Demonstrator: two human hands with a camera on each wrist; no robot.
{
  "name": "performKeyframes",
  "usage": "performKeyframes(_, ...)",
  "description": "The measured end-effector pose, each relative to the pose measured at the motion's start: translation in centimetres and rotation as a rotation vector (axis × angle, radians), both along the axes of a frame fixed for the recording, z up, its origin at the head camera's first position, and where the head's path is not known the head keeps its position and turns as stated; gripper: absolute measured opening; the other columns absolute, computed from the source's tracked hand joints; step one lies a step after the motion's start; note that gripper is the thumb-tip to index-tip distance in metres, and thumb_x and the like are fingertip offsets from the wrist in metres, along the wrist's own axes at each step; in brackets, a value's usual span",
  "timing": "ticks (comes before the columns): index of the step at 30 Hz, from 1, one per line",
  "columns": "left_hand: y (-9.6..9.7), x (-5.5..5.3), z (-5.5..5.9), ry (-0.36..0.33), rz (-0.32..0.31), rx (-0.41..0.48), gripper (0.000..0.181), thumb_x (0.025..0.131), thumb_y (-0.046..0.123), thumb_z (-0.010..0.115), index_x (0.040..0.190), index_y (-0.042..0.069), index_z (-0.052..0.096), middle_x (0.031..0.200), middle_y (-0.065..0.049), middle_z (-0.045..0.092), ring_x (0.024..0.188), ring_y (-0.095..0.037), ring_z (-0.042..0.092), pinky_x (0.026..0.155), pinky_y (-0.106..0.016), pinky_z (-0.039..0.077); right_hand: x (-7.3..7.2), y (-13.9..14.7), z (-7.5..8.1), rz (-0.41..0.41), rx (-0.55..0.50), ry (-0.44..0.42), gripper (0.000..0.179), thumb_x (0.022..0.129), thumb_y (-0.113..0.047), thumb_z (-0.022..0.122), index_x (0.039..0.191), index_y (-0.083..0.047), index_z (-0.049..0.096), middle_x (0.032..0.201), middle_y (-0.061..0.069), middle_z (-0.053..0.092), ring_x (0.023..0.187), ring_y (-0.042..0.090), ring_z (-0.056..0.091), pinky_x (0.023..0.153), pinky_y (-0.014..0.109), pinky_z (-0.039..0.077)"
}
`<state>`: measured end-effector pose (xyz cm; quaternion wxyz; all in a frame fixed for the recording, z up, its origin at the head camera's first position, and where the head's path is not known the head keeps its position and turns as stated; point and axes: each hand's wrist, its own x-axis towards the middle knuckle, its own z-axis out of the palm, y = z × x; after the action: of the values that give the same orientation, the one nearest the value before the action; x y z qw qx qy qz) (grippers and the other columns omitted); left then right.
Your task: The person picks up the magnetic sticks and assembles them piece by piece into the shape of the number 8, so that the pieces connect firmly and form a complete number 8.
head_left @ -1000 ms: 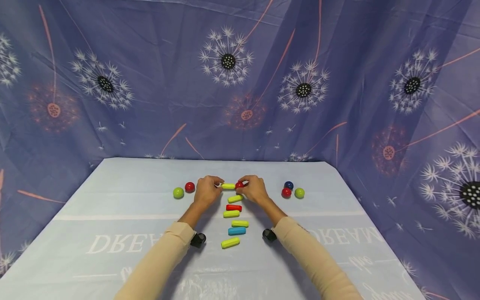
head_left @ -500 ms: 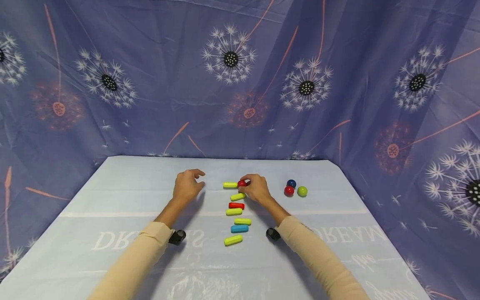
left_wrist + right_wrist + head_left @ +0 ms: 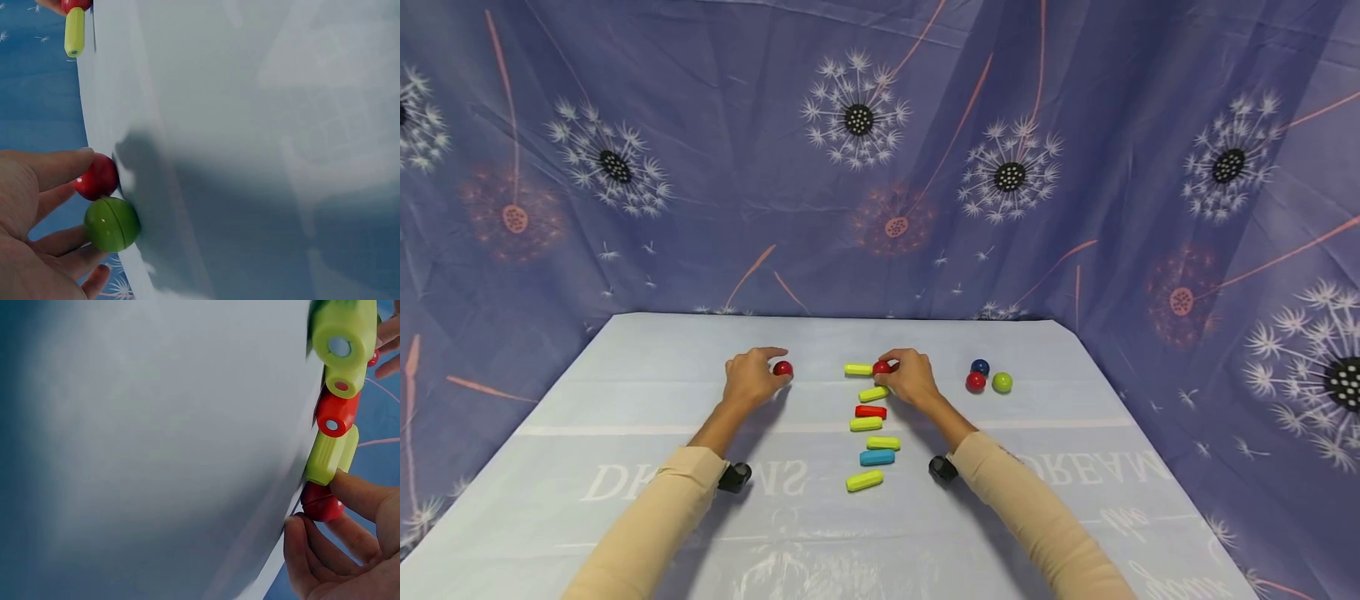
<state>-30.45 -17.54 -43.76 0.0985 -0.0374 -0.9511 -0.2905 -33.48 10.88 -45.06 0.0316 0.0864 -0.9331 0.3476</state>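
Observation:
My right hand (image 3: 910, 377) pinches a glossy red ball (image 3: 322, 501) between thumb and fingers, against the right end of a yellow-green rod (image 3: 858, 369). At the left, my left hand (image 3: 751, 379) is spread around another red ball (image 3: 782, 368). Its thumb lies at that ball in the left wrist view, with the other fingers behind it. A green ball (image 3: 112, 224) sits right beside this red one, hidden by the hand in the head view.
Toward the front runs a loose column of short rods: yellow-green (image 3: 872, 394), red (image 3: 871, 412) and blue (image 3: 877, 457), among others. A blue ball (image 3: 980, 367), a red ball (image 3: 975, 382) and a green ball (image 3: 1002, 382) cluster at the right. A patterned cloth (image 3: 715, 208) hangs behind the table.
My left hand has let go of the yellow-green rod and moved left to the red and green balls. My right hand keeps its pinch on the red ball at the rod's end.

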Motion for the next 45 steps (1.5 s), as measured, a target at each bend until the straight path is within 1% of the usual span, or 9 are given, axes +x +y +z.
performKeyframes(3, -0.1, -0.1, -0.3, -0.008, 0.009, -0.002, 0.044, 0.086, 0.018, 0.078, 0.127, 0.005, 0.071, 0.085, -0.014, 0.075, 0.088, -0.037, 0.066, 0.09, -0.054, 0.036, 0.1, 0.0, 0.1, -0.001, 0.0, 0.0, 0.032, 0.086, -0.02, 0.082, 0.116, -0.009, 0.077, 0.103, 0.012, 0.077, 0.093, 0.025, 0.069, 0.076, 0.035, 0.056)
performKeyframes(6, 0.0, -0.2, -0.4, -0.003, 0.01, 0.006, 0.038, 0.086, 0.017, 0.076, 0.122, 0.005, 0.073, 0.1, -0.017, 0.077, 0.097, -0.041, 0.067, 0.091, -0.055, 0.037, 0.2, -0.1, 0.1, -0.01, -0.003, -0.003, 0.032, 0.085, -0.019, 0.083, 0.115, -0.009, 0.077, 0.101, 0.012, 0.077, 0.092, 0.025, 0.069, 0.075, 0.034, 0.056)
performKeyframes(10, 0.2, -0.3, -0.4, 0.004, 0.012, 0.012, 0.032, 0.086, 0.015, 0.075, 0.116, 0.004, 0.076, 0.096, -0.016, 0.078, 0.094, -0.042, 0.068, 0.094, -0.056, 0.041, 0.3, -0.2, 0.1, -0.006, -0.002, -0.009, 0.032, 0.085, -0.019, 0.082, 0.115, -0.008, 0.077, 0.1, 0.011, 0.077, 0.09, 0.024, 0.069, 0.074, 0.034, 0.056)
performKeyframes(17, 1.2, -0.6, -0.1, 0.009, -0.005, 0.027, 0.031, 0.085, 0.012, 0.076, 0.113, 0.002, 0.076, 0.094, -0.016, 0.078, 0.087, -0.036, 0.07, 0.083, -0.05, 0.052, 0.2, -0.2, 0.1, -0.013, 0.003, -0.019, 0.032, 0.086, -0.02, 0.082, 0.115, -0.009, 0.077, 0.103, 0.011, 0.076, 0.092, 0.025, 0.067, 0.077, 0.034, 0.056)
performKeyframes(22, 2.4, -0.8, 0.0, 0.01, -0.028, 0.034, 0.031, 0.084, 0.011, 0.077, 0.113, 0.002, 0.076, 0.097, -0.017, 0.077, 0.091, -0.037, 0.071, 0.085, -0.05, 0.053, 0.1, 0.0, 0.0, -0.019, 0.001, -0.021, 0.032, 0.085, -0.02, 0.082, 0.115, -0.009, 0.078, 0.103, 0.011, 0.076, 0.092, 0.025, 0.068, 0.077, 0.034, 0.056)
performKeyframes(26, 3.5, -0.9, 0.0, -0.006, -0.035, 0.038, 0.031, 0.084, 0.011, 0.078, 0.113, 0.003, 0.077, 0.101, -0.018, 0.077, 0.095, -0.038, 0.07, 0.085, -0.049, 0.055, 0.1, 0.0, 0.0, -0.019, 0.002, -0.028, 0.032, 0.086, -0.02, 0.082, 0.115, -0.01, 0.077, 0.105, 0.011, 0.076, 0.094, 0.025, 0.068, 0.077, 0.034, 0.057)
performKeyframes(32, 4.8, -1.1, 0.0, -0.038, -0.047, 0.047, 0.031, 0.084, 0.01, 0.078, 0.115, 0.002, 0.076, 0.106, -0.018, 0.076, 0.103, -0.04, 0.065, 0.088, -0.048, 0.053, 0.1, -0.1, 0.1, -0.008, 0.0, -0.026, 0.032, 0.085, -0.021, 0.083, 0.115, -0.01, 0.078, 0.105, 0.012, 0.076, 0.093, 0.025, 0.068, 0.076, 0.034, 0.057)
performKeyframes(39, 6.0, -1.0, -0.2, -0.057, -0.061, 0.06, 0.032, 0.086, 0.01, 0.076, 0.117, 0.004, 0.076, 0.107, -0.016, 0.076, 0.1, -0.034, 0.069, 0.086, -0.044, 0.055, 0.1, -0.2, 0.3, 0.001, -0.002, -0.014, 0.033, 0.085, -0.019, 0.083, 0.115, -0.008, 0.077, 0.103, 0.013, 0.076, 0.092, 0.026, 0.068, 0.076, 0.034, 0.057)
performKeyframes(45, 6.6, -1.0, -0.2, -0.083, -0.068, 0.122, 0.032, 0.086, 0.009, 0.075, 0.118, 0.005, 0.076, 0.108, -0.017, 0.076, 0.101, -0.034, 0.068, 0.085, -0.043, 0.055, 0.1, -0.2, 0.3, -0.01, 0.011, -0.012, 0.032, 0.085, -0.019, 0.082, 0.115, -0.008, 0.077, 0.103, 0.013, 0.077, 0.093, 0.026, 0.069, 0.078, 0.035, 0.057)
